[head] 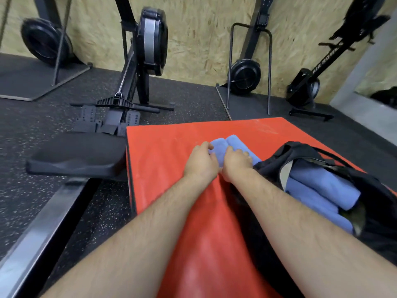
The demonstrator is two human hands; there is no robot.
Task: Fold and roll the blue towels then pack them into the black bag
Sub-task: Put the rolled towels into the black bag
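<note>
A blue towel (pixel 223 145) lies on the red mat (pixel 171 143), partly rolled into two side-by-side rolls. My left hand (pixel 200 161) grips its near left roll, fingers curled over the cloth. Beside it, my right hand (pixel 236 163) grips the right roll the same way. The black bag (pixel 322 160) lies open on the mat just right of my right hand. Rolled blue towels (pixel 320 190) lie inside it.
A rowing machine's black seat (pixel 75 155) and metal rail (pixel 43 229) run along the mat's left edge. More rowers (pixel 150 39) stand against the chipboard wall behind. Speckled black rubber floor (pixel 43 125) surrounds the mat.
</note>
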